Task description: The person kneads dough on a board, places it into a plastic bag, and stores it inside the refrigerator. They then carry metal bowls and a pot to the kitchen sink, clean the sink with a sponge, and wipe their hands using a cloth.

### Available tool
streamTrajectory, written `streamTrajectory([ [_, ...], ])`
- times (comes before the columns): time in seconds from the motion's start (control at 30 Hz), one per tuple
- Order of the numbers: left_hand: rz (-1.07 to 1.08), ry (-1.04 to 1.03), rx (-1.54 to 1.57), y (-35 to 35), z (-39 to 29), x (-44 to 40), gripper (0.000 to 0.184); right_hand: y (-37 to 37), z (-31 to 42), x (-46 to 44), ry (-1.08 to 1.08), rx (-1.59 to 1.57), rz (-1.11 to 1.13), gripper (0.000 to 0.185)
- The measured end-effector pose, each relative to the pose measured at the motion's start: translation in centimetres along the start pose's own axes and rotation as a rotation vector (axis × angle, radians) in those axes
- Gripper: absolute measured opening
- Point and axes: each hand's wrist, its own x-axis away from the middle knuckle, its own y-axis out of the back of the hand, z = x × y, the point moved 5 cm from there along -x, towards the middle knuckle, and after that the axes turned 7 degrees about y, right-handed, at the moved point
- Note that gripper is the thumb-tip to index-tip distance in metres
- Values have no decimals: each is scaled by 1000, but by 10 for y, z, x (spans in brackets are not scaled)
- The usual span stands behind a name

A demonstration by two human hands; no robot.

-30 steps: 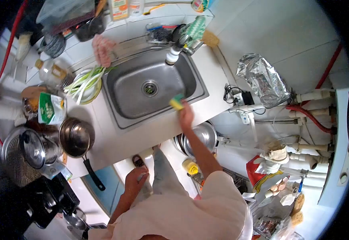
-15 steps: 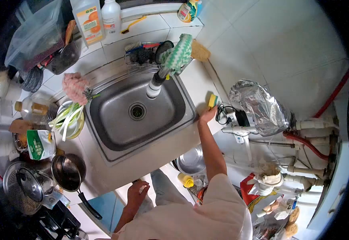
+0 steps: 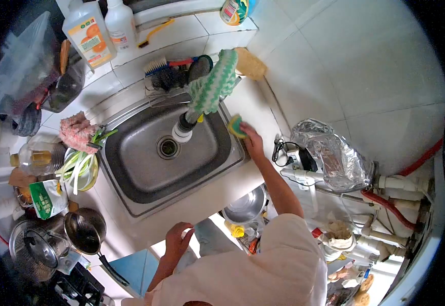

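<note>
Gripping the green-and-yellow sponge (image 3: 236, 126) in our right hand (image 3: 253, 140), fingers bent around one end, we hold it by the sink (image 3: 146, 166)'s right rim; our left hand (image 3: 177, 239), half-spread and bare, is near the surface (image 3: 192, 205)'s front edge.

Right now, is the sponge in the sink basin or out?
Out: the right hand holds the sponge at the sink rim, beside the basin. Whether it touches the rim, I cannot tell.
</note>
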Motion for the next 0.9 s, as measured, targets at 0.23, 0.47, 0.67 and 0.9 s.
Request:
streamTrajectory([
  [0.23,-95,-177,19,10,-52,-77,36,29,63,34,-577,-523,-158,35],
  [0.47,97,75,641,3,-38,-217,46,-49,132,-27,-584,-679,398,29],
  [0.67,-68,278,1062,16,17,-257,31,-6,89,-139,112,796,31,44],
  [0.9,-136,325,1292,38,10,-263,34,-21,67,-172,-28,1228,536,48],
])
